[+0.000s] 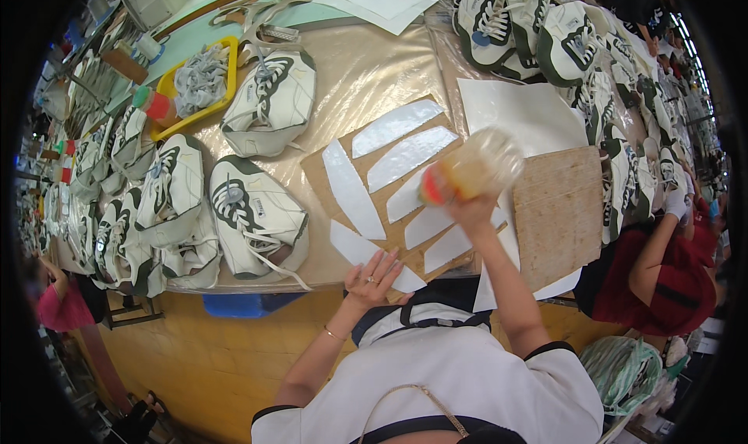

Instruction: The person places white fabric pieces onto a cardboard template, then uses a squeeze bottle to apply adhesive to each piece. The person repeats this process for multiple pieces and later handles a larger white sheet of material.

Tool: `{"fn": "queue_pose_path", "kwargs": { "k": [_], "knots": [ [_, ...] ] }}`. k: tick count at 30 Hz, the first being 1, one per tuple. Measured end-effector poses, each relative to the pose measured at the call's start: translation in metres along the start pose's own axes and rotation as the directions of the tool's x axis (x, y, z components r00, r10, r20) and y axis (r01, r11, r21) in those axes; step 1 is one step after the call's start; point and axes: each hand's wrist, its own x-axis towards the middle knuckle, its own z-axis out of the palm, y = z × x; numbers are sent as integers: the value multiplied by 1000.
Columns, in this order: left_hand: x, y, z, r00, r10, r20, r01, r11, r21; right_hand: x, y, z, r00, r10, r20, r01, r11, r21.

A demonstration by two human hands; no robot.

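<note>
My right hand (472,212) is closed around a clear plastic bottle (487,163) with a red and pale green end. The bottle is tilted over the right side of a brown board (315,170) and smeared by motion. Several curved white cut pieces (352,191) lie spread on this board, some looking glossy. At the board's near edge, my left hand (374,282) lies flat with fingers apart, touching the lowest white piece (360,249). Nothing shows in its grip.
White-and-dark sneakers (261,218) crowd the left, with more sneakers (569,43) at the far right. A yellow basket (232,62) holds grey laces. Beside the work board lie a wooden board (557,210) and white sheets (522,109). A person in red (662,280) sits at the right.
</note>
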Motion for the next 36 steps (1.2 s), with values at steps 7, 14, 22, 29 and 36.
{"fn": "queue_pose_path", "kwargs": {
  "k": [7, 14, 22, 29, 36],
  "knots": [
    [1, 0, 0, 1000, 1, -14, -1, 1000, 3, 54, 30, -32, 983, 109, -148, -127, 985, -116],
    [1, -1, -1, 1000, 1, -6, -1, 1000, 3, 47, 27, -21, 972, 138, -189, -165, 977, -138],
    [1, 0, 0, 1000, 7, -8, -7, 1000, 11, 29, 3, 4, 994, 102, -47, -95, 986, 136],
    [-1, 1, 4, 999, -11, -41, 11, 1000, -8, 68, 45, 6, 910, 313, -271, -307, 950, 66],
    [-3, 1, 2, 1000, -3, -24, 3, 1000, -1, 59, 27, 26, 963, 187, -193, -177, 982, 67]
  ]
}}
